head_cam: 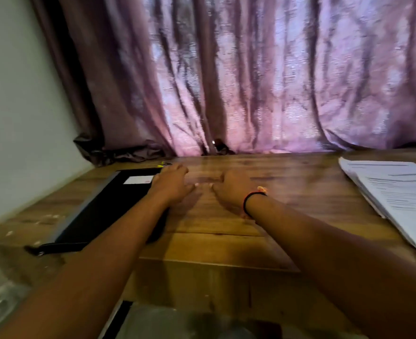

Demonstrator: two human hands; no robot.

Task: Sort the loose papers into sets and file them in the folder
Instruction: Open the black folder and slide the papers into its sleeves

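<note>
While resting left hand [171, 183] and right hand [231, 187] slack and empty on table [287, 192], sorting not yet begun, probably best to reach right for papers [393, 189], leaving folder [109, 199] shut at left.

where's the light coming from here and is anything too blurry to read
Head view: light glows through the curtain, putting a sheen on the far table; head view is smeared overall, so the print on the papers is unreadable; wide-angle bend curves the table's sides.
</note>
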